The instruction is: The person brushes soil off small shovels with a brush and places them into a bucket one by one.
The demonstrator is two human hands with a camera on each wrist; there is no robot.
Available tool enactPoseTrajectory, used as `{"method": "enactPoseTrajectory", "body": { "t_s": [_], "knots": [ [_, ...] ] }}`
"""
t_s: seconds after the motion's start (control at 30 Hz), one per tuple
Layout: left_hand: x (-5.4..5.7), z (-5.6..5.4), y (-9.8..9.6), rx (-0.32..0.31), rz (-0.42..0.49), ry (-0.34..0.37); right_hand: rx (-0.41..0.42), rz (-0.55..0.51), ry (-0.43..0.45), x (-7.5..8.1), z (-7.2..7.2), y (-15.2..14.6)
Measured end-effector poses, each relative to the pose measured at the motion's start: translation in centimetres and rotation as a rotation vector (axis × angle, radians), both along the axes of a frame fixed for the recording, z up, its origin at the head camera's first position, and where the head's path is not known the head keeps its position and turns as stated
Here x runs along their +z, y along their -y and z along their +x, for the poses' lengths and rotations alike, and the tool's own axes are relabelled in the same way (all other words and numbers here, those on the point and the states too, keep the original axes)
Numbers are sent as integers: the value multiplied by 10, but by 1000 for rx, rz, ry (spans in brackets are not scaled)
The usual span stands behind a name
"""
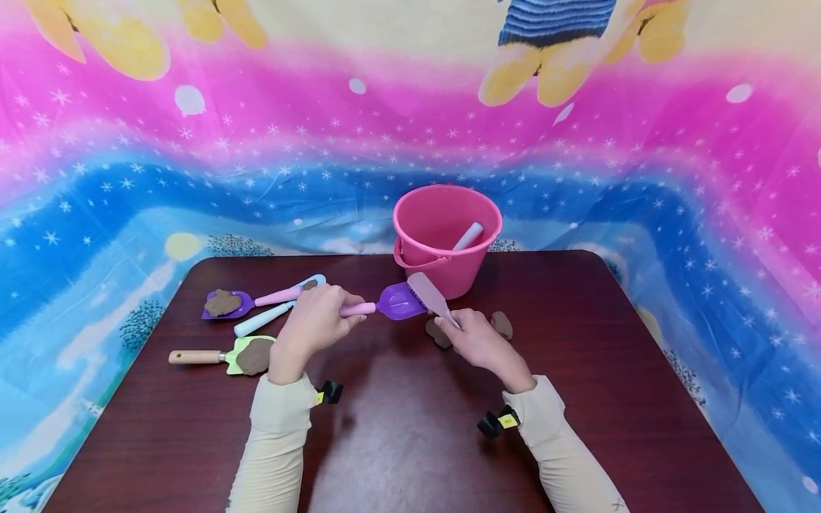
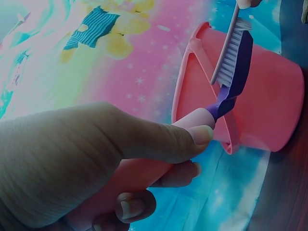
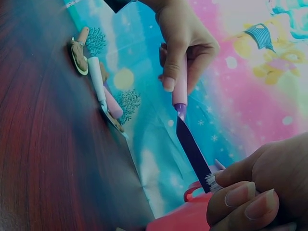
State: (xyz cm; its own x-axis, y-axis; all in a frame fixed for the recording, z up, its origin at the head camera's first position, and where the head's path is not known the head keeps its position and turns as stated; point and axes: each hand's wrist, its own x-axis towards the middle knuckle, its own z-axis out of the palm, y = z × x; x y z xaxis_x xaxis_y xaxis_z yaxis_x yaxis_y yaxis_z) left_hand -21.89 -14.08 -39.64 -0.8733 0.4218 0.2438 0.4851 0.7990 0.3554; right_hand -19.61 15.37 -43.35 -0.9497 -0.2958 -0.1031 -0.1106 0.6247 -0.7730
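My left hand (image 1: 314, 324) grips the pink handle of a small purple shovel (image 1: 399, 302), its blade held in the air before the pink bucket (image 1: 449, 267). In my right hand (image 1: 484, 342) is a pale purple brush (image 1: 431, 296). The left wrist view shows the brush's white bristles (image 2: 230, 65) against the shovel's blade. No clay shows on the visible part of that blade. A pale handle (image 1: 468, 236) sticks up inside the bucket. Lumps of brown clay (image 1: 502, 325) lie on the table by my right hand, one partly hidden beneath it.
At the left lie another purple shovel (image 1: 239, 305) with a brown lump, a light blue tool (image 1: 264, 319) partly behind my left hand, and a green shovel (image 1: 234, 355) with a wooden handle and a lump. Patterned cloth (image 1: 321, 192) hangs behind the dark table (image 1: 398, 442).
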Motion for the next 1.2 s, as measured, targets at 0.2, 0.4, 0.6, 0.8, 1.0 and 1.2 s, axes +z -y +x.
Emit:
{"method": "enactPoseTrajectory", "body": {
  "t_s": [0.2,0.4,0.6,0.8,1.0,1.2],
  "knots": [
    [1,0,4,17,6,13,-25,28,-23,0,-2,-5],
    [0,-2,8,9,13,-20,-39,36,-19,2,-4,-7],
    [1,-1,10,13,23,-22,-51,101,-42,2,-6,-11],
    [2,0,13,26,44,9,-80,189,-78,2,-7,-15],
    [0,0,16,40,55,38,-80,179,-72,3,-7,-15],
    [-1,-2,15,30,47,55,-83,141,-41,5,-6,-16]
  ]
}}
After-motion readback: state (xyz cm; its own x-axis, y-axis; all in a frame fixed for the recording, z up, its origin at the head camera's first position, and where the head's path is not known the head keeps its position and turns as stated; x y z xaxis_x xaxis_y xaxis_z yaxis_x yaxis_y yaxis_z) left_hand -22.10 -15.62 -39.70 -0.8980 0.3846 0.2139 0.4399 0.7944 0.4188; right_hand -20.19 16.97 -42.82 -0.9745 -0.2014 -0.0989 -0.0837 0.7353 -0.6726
